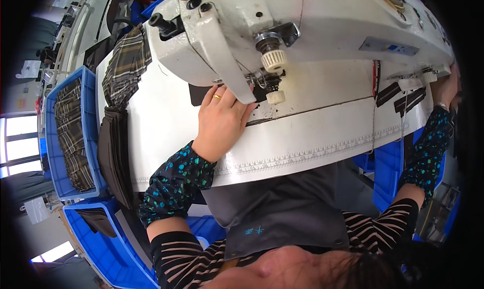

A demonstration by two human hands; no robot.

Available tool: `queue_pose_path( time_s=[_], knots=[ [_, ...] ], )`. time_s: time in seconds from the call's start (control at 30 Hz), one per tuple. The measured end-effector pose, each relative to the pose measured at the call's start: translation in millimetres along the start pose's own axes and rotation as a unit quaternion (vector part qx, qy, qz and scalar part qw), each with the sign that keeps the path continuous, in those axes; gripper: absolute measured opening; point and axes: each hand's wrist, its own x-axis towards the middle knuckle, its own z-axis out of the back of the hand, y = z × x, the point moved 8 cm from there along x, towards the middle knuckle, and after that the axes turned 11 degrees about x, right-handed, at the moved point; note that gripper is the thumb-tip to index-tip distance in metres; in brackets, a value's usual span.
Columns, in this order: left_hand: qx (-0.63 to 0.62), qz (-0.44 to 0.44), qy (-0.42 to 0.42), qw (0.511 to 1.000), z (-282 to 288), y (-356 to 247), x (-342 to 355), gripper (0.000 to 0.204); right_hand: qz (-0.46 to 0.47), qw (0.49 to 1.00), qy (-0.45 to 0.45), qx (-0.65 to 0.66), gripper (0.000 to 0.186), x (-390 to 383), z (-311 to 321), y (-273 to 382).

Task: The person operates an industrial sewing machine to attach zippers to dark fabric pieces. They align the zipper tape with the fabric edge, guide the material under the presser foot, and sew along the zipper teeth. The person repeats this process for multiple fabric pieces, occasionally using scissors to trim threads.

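Note:
My left hand (222,120) lies palm down at the needle area of a white sewing machine (327,21), its fingers extended over a dark fabric piece (195,94); the fingertips are partly behind the presser parts. My right hand (444,91) is at the machine's far right end, its fingers mostly out of sight. A stack of dark brown fabric (113,153) and a plaid fabric bundle (123,62) hang along the table's left side. Short black strips (408,100) lie at the right of the white worktable (292,142).
A blue bin of plaid fabric (92,112) stands left of the table, with another blue bin (126,243) below it holding dark pieces. More blue bins (388,175) sit under the table's right side. A printed ruler scale (302,153) runs along the front edge.

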Motion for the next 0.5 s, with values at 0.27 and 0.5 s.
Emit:
queue_pose_path(
  time_s=[0.27, 0.5],
  knots=[
    [0.129, -0.029, 0.011, 0.991, -6, -28, 2, 0.043, 0.142, 0.928, 0.048, -0.340, 0.043, -16, -3, -12],
    [0.087, -0.020, 0.091, 0.992, -14, -35, 16, 0.054, -0.037, 0.997, 0.001, -0.063, 0.055, 2, 23, -20]
  ],
)
